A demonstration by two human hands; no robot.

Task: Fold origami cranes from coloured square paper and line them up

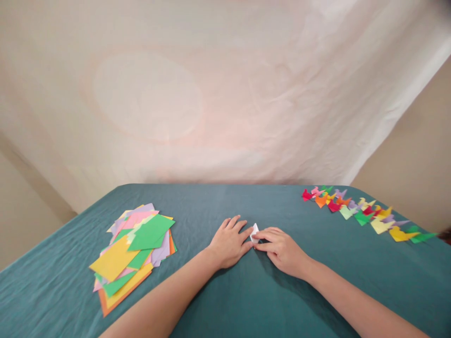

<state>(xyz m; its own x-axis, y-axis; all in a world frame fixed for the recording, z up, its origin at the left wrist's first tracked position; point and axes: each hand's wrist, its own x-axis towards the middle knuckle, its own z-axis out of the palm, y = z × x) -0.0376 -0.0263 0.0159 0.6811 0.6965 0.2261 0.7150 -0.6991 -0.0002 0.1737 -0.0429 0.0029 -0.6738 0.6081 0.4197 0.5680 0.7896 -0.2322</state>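
A small white piece of folded paper (255, 229) lies on the teal cloth near the middle of the table, its narrow tip pointing away from me. My left hand (229, 241) rests flat beside it with the fingers spread, the forefinger and thumb reaching its left edge. From the other side my right hand (283, 249) presses on the paper, its forefinger on the lower part and its thumb close to the bottom edge. The fingertips cover part of the paper, so its lower folds are hidden.
To the left lies a loose pile of coloured paper squares (151, 232). Several folded paper cranes (362, 217) in many colours stand in rows at the far right. The teal tablecloth (197, 202) reaches back to a pale hanging sheet (225, 117).
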